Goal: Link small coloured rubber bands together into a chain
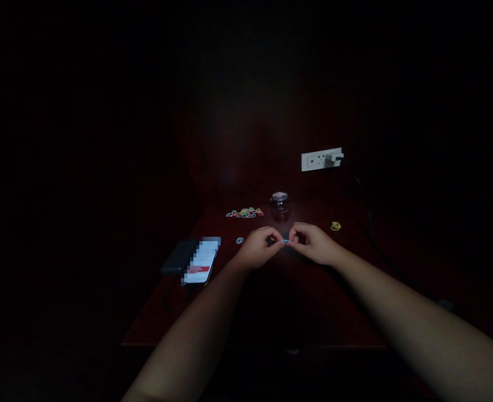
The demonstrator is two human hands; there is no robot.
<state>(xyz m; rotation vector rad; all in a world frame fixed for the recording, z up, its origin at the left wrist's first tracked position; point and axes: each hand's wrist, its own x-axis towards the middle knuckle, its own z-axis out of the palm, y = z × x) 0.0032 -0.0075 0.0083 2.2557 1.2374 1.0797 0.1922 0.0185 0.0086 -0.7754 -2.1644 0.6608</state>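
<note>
Between my two hands a small light-blue band (285,241) is pinched at both ends, above the dark red table (313,312). My left hand (263,245) grips its left end with thumb and forefinger, and my right hand (312,242) grips the right end the same way. Just left of my left hand lie pale blue bands (240,240). A pile of several coloured bands (245,213) rests farther back. Yellow bands (335,226) lie to the right of my right hand.
A clear lidded jar (280,203) stands behind my hands. At the left lie a lit phone (202,261) and a dark flat box (179,257) with a cable. A wall socket (321,159) holds a plug; its dark cord (371,223) runs down at the right.
</note>
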